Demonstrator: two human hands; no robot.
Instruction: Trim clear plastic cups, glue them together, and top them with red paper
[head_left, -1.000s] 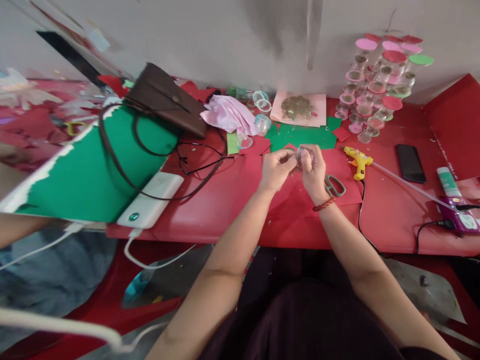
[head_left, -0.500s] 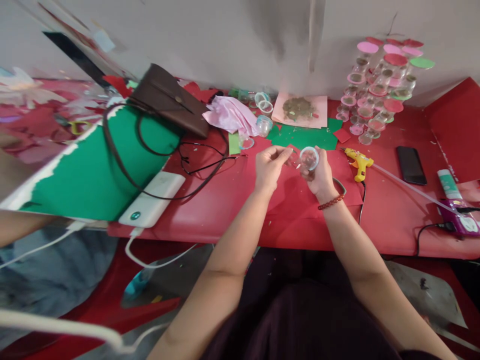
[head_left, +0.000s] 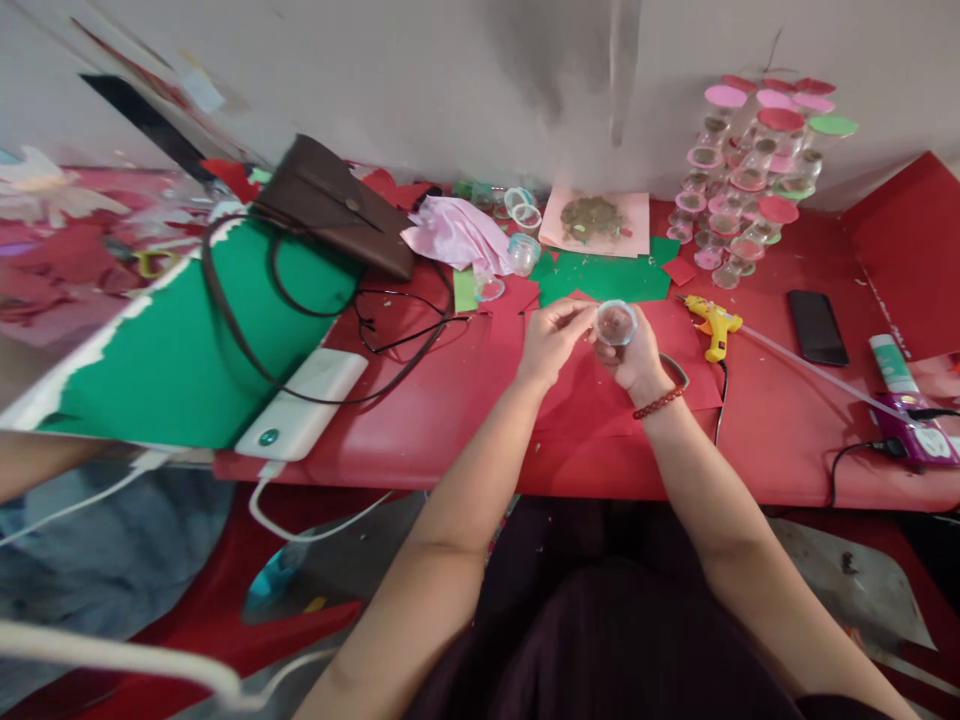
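My right hand (head_left: 634,345), with a beaded bracelet at the wrist, is wrapped round a small clear plastic cup (head_left: 616,324) whose round pale-blue rim faces up toward me. At the cup's left rim, my left hand (head_left: 555,338) is closed in a pinch; what lies between its fingertips is too small to make out. Both hands are above red paper (head_left: 585,390) on the red table. Beyond them lie a green sheet (head_left: 607,277) and a pink sheet (head_left: 555,225) bearing a heap of brownish bits (head_left: 594,218). A yellow glue gun (head_left: 714,325) lies right of my right hand.
Stacked clear cups with coloured discs (head_left: 750,180) stand back right. A phone (head_left: 817,328) and purple power socket (head_left: 919,435) are at right. Leftward are a brown bag (head_left: 337,205), glasses (head_left: 401,322), power bank (head_left: 304,405), green board (head_left: 165,370) and clear cups (head_left: 523,253). Cables cross the front edge.
My left hand has moved right, bringing its pinched fingertips to the cup's rim. The cup has shifted slightly and its opening now faces me more fully.
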